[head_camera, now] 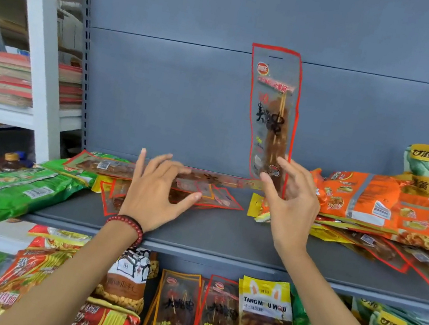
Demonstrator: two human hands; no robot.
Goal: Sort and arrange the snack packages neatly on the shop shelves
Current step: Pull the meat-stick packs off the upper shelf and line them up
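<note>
Snack packages lie loose across the grey shelf [223,238]. Right hand [293,205] pinches the foot of one tall red-edged skewer pack [272,109] between thumb and fingers, standing it upright against the back panel, probably to start a tidy row. Left hand [157,189] hovers spread and empty over flat skewer packs [202,191] (apparently next in line). Orange bags [372,201] crowd the right, green bags [11,184] the left, narrowing free space.

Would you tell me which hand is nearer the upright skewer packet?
Right. The right hand is at the upright skewer packet's bottom end; the left hand hovers off to its left.
</note>
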